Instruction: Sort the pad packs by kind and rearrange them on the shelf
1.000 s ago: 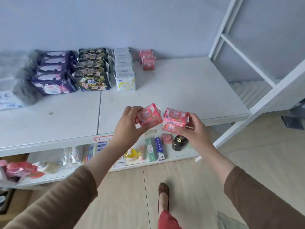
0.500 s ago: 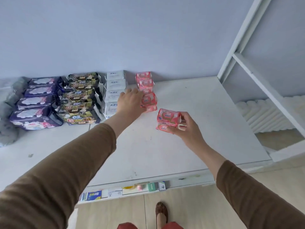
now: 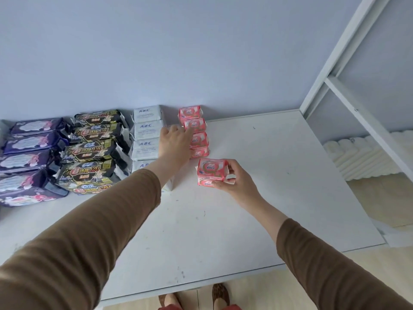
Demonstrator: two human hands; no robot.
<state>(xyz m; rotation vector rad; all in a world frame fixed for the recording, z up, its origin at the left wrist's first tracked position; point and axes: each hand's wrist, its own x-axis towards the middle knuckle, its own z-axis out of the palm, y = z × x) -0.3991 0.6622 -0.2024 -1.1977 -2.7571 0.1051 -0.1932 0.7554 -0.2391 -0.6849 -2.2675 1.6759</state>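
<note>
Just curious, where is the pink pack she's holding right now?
The pink pack is in her right hand, just in front of the pink row, right of centre.

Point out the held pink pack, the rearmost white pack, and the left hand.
held pink pack (image 3: 211, 169): head view, top face.
rearmost white pack (image 3: 147, 112): head view, top face.
left hand (image 3: 175, 143): head view, back of hand.

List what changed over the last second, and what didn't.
The left hand carried its pink pack to the pink row at the back and released it there. The right hand moved forward, still gripping its pink pack. Purple, black and white rows unchanged.
</note>
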